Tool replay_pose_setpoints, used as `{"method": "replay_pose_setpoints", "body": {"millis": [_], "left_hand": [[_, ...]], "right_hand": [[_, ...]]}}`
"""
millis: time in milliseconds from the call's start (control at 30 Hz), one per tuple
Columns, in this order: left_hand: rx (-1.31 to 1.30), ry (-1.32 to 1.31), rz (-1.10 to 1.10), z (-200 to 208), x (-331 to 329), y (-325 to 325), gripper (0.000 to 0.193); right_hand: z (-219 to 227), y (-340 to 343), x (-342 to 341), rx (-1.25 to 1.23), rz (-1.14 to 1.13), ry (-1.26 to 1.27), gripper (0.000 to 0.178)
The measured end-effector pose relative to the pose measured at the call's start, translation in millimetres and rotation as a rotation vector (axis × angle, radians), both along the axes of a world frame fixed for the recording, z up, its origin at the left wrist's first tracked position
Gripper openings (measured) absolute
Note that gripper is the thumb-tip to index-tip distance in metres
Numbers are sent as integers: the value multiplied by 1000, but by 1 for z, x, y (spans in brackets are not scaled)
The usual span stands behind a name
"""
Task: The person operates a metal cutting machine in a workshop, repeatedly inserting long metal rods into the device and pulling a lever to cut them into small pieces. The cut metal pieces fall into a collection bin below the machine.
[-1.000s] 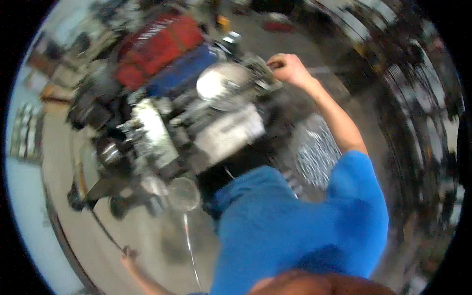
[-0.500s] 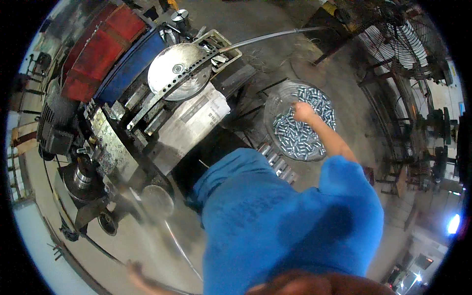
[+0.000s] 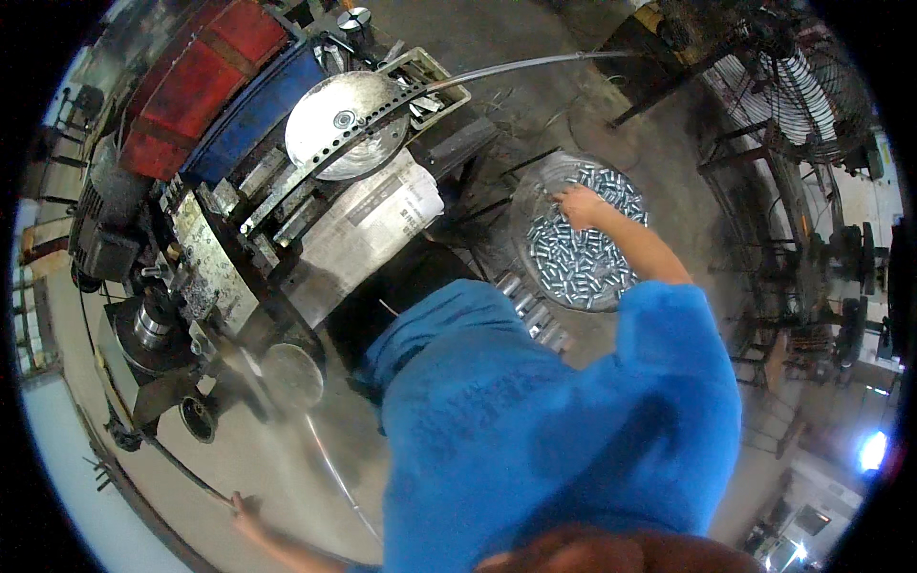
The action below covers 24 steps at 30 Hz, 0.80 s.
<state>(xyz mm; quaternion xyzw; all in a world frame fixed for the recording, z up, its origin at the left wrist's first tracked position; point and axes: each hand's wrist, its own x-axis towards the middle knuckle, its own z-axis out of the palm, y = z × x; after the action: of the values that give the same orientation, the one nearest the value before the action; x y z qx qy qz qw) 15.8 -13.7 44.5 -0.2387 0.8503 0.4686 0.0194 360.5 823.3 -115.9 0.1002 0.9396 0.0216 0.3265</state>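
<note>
From here I can make out a scuffed red bin (image 3: 205,78) right beside a blue bin (image 3: 256,116) at upper left, a large wire-caged fan (image 3: 802,103) at upper right, a bright light (image 3: 872,451) near the right rim, and a pale boxy unit (image 3: 823,497) below it.

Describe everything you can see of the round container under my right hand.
The round container is wide and greyish, with a thin rim; its material is unclear. Many small, silvery, cylindrical pieces lie loosely inside, leaving its left part mostly bare. It sits open on the person's right. The right hand is over it; whether skin touches the container cannot be told.
</note>
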Motion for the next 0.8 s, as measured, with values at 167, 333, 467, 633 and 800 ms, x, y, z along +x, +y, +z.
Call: {"method": "replay_pose_setpoints", "body": {"millis": [167,333,467,633,800], "left_hand": [[71,37,72,-7,13,-26,40],[30,118,-22,6,9,-3,34],[-62,94,11,6,11,-6,30],[-3,118,31,12,23,8,27],[58,107,6,16,21,7,23]], "right_hand": [[1,-11,-23,-2,-148,-30,33],[-36,0,-20,7,-361,-152,48],[-40,5,-19,82,-413,20,45],[12,1,-37,-250,-496,566,25],[132,-87,-141,-563,-340,1015,23]]}}
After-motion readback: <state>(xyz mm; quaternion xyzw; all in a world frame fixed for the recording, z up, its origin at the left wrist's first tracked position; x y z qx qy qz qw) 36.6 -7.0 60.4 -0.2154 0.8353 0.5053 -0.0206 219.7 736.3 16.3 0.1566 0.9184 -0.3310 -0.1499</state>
